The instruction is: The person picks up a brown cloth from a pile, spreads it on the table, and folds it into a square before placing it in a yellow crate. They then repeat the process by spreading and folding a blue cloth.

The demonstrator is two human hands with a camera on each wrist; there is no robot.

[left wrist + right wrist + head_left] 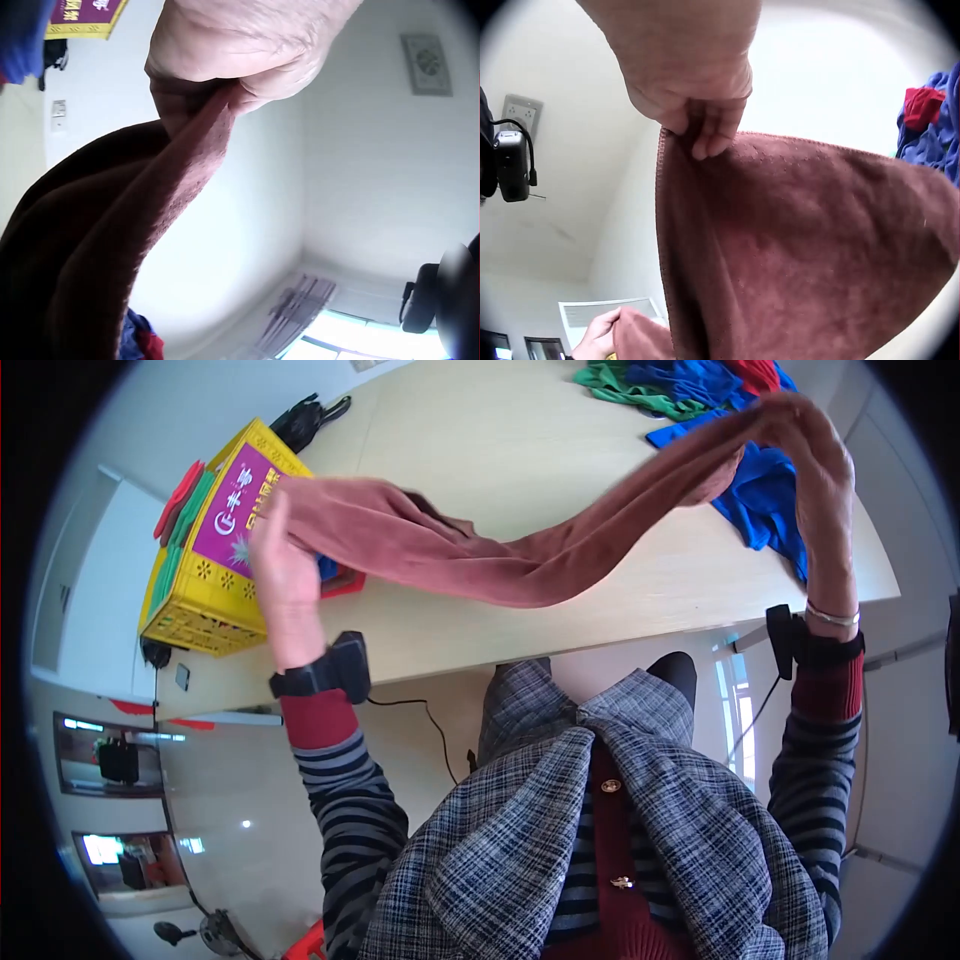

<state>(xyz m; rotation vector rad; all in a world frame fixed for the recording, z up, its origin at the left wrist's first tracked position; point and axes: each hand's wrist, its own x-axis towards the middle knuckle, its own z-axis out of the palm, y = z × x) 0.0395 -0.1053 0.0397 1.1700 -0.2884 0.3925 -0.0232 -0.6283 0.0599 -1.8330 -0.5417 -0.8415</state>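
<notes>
A reddish-brown towel point(520, 565) hangs in the air above the table, sagging in the middle between my two hands. My left hand point(285, 575) pinches one end of it, in front of the yellow crate; the left wrist view shows thumb and fingers closed on the towel's edge point(184, 165). Higher and off to the right, my right hand point(825, 485) grips the other end. In the right wrist view its fingertips point(714, 142) pinch the stitched top edge close to a corner, and the towel spreads below them.
The yellow crate point(215, 600), with a purple label and folded red and green cloths point(180, 510) at its side, stands on the left of the table point(480, 460). A heap of blue, green and red cloths point(690, 385) lies at the back right. A black bag point(305, 422) lies behind the crate.
</notes>
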